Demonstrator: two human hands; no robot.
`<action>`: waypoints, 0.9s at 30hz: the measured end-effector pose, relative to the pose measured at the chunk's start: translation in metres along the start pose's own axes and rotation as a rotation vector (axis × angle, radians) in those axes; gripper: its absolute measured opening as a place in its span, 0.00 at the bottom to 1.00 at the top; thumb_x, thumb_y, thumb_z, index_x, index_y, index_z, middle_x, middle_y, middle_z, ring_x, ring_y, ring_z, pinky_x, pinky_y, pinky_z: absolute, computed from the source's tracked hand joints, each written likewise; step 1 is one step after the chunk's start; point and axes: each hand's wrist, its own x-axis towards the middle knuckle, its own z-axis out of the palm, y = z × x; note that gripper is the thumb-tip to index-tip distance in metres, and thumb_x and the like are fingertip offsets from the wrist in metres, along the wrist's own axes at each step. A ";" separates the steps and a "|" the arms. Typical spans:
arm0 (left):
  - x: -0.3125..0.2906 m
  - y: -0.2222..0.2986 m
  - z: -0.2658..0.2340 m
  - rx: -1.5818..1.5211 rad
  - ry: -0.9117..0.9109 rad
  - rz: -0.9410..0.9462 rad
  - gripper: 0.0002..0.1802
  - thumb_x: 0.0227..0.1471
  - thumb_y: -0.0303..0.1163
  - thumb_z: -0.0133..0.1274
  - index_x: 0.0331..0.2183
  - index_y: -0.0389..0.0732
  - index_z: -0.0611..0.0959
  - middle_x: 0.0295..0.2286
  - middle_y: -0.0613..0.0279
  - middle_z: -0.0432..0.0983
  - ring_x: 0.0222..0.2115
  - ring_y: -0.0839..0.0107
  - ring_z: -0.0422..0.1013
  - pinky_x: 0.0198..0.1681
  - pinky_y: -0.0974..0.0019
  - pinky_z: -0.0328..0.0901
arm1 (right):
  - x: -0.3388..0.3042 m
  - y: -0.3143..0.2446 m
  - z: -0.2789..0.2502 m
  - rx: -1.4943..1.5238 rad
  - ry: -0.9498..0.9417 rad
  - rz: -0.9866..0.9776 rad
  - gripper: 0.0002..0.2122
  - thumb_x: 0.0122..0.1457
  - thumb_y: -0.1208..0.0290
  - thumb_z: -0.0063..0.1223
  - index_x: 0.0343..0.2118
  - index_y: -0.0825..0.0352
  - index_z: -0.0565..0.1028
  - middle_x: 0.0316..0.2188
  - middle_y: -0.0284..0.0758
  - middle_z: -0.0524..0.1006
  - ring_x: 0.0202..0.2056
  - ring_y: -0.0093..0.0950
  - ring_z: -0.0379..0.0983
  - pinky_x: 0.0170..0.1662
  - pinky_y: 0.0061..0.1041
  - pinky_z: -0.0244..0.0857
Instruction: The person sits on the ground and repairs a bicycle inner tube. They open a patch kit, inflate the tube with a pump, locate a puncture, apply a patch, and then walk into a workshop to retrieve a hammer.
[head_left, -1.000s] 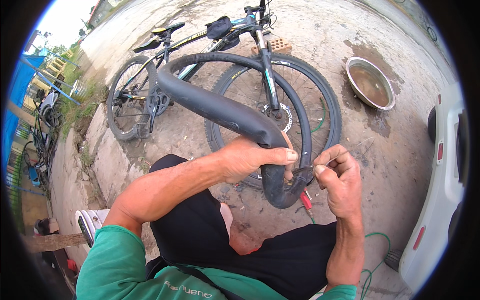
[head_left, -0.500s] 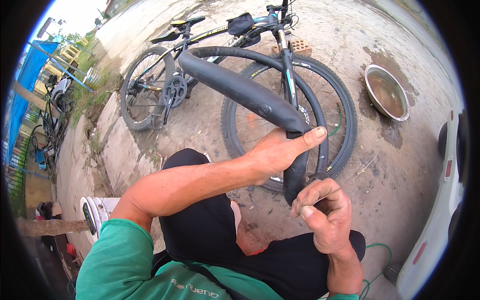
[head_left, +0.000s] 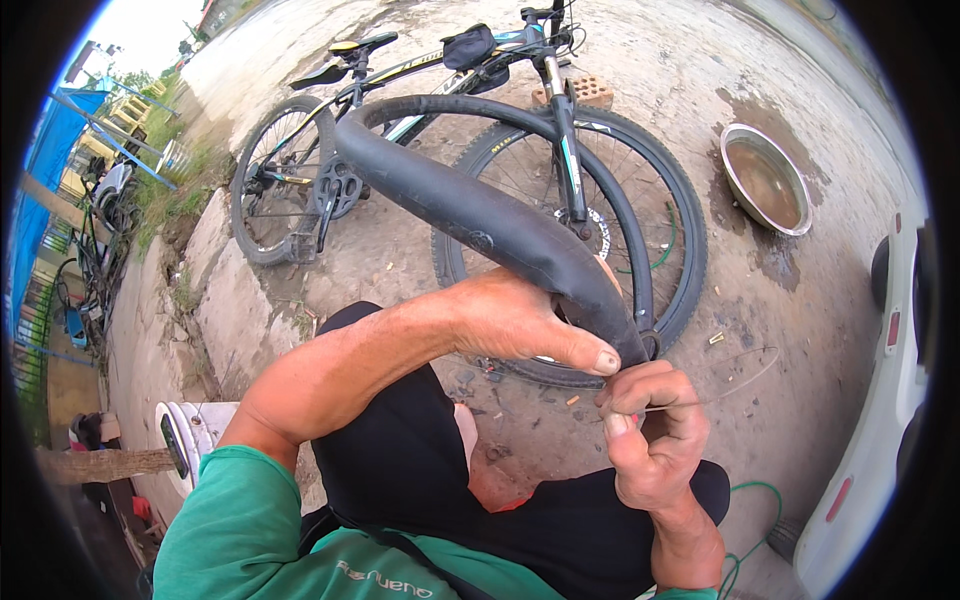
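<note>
A bulging black inner tube (head_left: 470,215) arches up from my hands and loops round in front of the bicycle. My left hand (head_left: 530,325) is closed round its lower part, with the thumb stretched along the rubber toward my right hand. My right hand (head_left: 655,425) is pinched beside the tube below that thumb. From its fingers a thin, wire-like strand (head_left: 735,390) curves out to the right. My fingers hide where the strand meets the tube.
Behind the tube stands a bicycle (head_left: 575,165), with a brick (head_left: 592,93) near its front wheel. A metal basin (head_left: 768,180) of murky water sits at the right. A white vehicle-like body (head_left: 880,400) edges the right side, a white bucket (head_left: 200,435) the left. Green hose (head_left: 765,490) lies low right.
My left hand has slid down toward my right hand, and the tube sags lower and bulges near it. The strand now sweeps out to the right of my right hand.
</note>
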 end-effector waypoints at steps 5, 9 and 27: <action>-0.002 -0.004 0.007 -0.131 0.140 -0.106 0.18 0.56 0.38 0.66 0.42 0.33 0.86 0.34 0.56 0.84 0.33 0.69 0.80 0.36 0.65 0.74 | 0.005 0.000 -0.008 -0.028 -0.007 -0.102 0.07 0.57 0.81 0.56 0.36 0.68 0.70 0.33 0.39 0.74 0.34 0.28 0.74 0.42 0.30 0.72; 0.002 0.005 0.021 -0.302 0.218 -0.223 0.15 0.63 0.35 0.59 0.41 0.30 0.85 0.34 0.51 0.83 0.29 0.64 0.81 0.31 0.65 0.77 | 0.008 0.005 -0.009 0.004 0.065 -0.147 0.09 0.54 0.84 0.56 0.37 0.69 0.72 0.33 0.39 0.76 0.33 0.26 0.75 0.40 0.27 0.73; 0.003 0.013 0.038 -0.468 0.263 -0.354 0.25 0.70 0.49 0.48 0.47 0.33 0.77 0.37 0.50 0.81 0.34 0.58 0.82 0.33 0.57 0.79 | 0.001 0.008 -0.007 -0.108 0.264 -0.045 0.10 0.56 0.79 0.57 0.39 0.70 0.70 0.35 0.38 0.74 0.31 0.20 0.67 0.36 0.22 0.66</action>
